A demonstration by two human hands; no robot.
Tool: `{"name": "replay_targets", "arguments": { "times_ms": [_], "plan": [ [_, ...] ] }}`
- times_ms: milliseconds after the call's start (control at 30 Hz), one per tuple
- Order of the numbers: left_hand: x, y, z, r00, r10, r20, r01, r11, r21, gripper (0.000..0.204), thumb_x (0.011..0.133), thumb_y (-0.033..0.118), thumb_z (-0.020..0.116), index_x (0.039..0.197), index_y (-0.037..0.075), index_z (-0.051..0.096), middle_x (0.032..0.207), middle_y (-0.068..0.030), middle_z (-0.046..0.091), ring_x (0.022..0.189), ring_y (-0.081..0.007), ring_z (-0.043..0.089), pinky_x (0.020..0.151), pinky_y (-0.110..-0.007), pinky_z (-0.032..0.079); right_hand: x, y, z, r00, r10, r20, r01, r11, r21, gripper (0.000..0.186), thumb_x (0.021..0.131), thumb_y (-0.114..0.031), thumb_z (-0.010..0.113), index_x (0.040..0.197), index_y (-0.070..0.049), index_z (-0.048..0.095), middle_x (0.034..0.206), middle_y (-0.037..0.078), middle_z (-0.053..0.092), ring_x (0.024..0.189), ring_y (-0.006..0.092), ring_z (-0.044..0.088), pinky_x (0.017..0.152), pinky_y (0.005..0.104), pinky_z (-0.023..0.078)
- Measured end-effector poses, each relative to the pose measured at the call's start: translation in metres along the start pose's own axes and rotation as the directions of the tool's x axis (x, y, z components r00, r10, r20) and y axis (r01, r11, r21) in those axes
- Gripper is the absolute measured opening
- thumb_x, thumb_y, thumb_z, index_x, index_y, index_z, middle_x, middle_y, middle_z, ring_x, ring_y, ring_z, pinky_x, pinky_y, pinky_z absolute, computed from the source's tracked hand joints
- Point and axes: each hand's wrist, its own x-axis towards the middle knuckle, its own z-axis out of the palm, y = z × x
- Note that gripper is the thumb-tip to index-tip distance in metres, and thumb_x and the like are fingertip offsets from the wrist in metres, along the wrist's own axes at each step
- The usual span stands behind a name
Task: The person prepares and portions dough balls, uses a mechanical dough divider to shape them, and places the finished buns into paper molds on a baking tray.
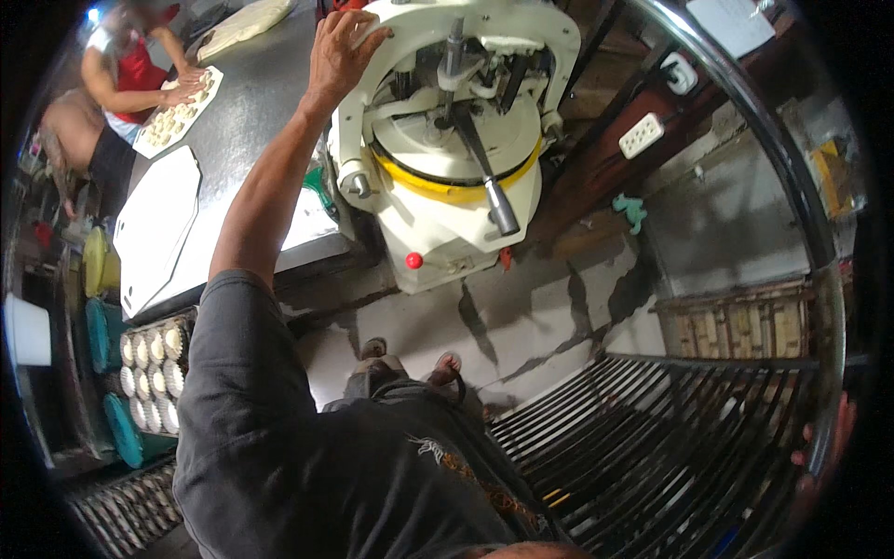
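My left arm reaches up to a cream-coloured dough divider, and my left hand rests at the upper left of its frame. The thumb and fingers of that hand are apart, with nothing held between them. A black lever with a grey grip slants down across the machine's round head, above a yellow ring. At the far right edge, partly in shadow, my right hand is closed around a curved metal rail. Part of that hand is hidden by the rail.
Left of the machine, a metal worktable holds white boards and a sheet of dough. A person in a red apron handles dough pieces there. Lined moulds stand lower left; a black slatted rack stands lower right.
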Motion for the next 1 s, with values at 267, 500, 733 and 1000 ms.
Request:
{"name": "replay_targets", "arguments": {
  "times_ms": [267,500,733,1000],
  "plan": [
    [-0.122,0.206,0.038,0.866,0.307,0.395,0.079,0.695,-0.715,0.035,0.079,0.038,0.080,0.099,0.011,0.069,0.097,-0.0078,0.067,0.095,-0.0280,0.064,0.083,-0.042,0.049,-0.012,-0.044,0.150,0.784,0.555,0.278,-0.614,0.628,0.478,0.063,0.082,0.000,0.072,0.141,0.002,0.051,0.116,0.012,0.069,0.078,0.0115,0.063,0.067,0.0293,0.054],
    [-0.135,0.257,0.116,0.747,0.366,0.555,-0.027,0.851,-0.525,0.032,0.086,0.044,0.068,0.084,0.012,0.067,0.078,-0.0065,0.069,0.076,-0.0250,0.069,0.074,-0.040,0.050,-0.019,-0.042,0.151,0.717,0.675,0.176,-0.697,0.683,0.217,0.061,0.077,-0.028,0.083,0.126,0.002,0.062,0.116,0.012,0.069,0.087,0.0141,0.063,0.075,0.0305,0.053],
    [-0.125,0.289,0.180,0.846,0.202,0.493,0.054,0.888,-0.457,0.022,0.085,0.035,0.067,0.082,0.012,0.067,0.080,-0.0051,0.070,0.077,-0.0223,0.070,0.073,-0.039,0.050,-0.008,-0.039,0.187,0.671,0.688,0.276,-0.737,0.661,0.141,0.053,0.080,-0.032,0.083,0.121,-0.004,0.067,0.104,0.008,0.070,0.086,0.0159,0.065,0.074,0.0321,0.052],
    [-0.128,0.293,0.177,0.776,0.223,0.590,0.101,0.879,-0.466,0.020,0.086,0.032,0.064,0.087,0.012,0.068,0.085,-0.0057,0.070,0.081,-0.0222,0.068,0.076,-0.040,0.046,-0.018,-0.011,0.383,0.465,0.798,0.383,-0.869,0.494,0.028,0.035,0.088,-0.029,0.079,0.097,0.001,0.062,0.098,0.013,0.067,0.096,0.0215,0.062,0.081,0.0388,0.051]
  ]
}}
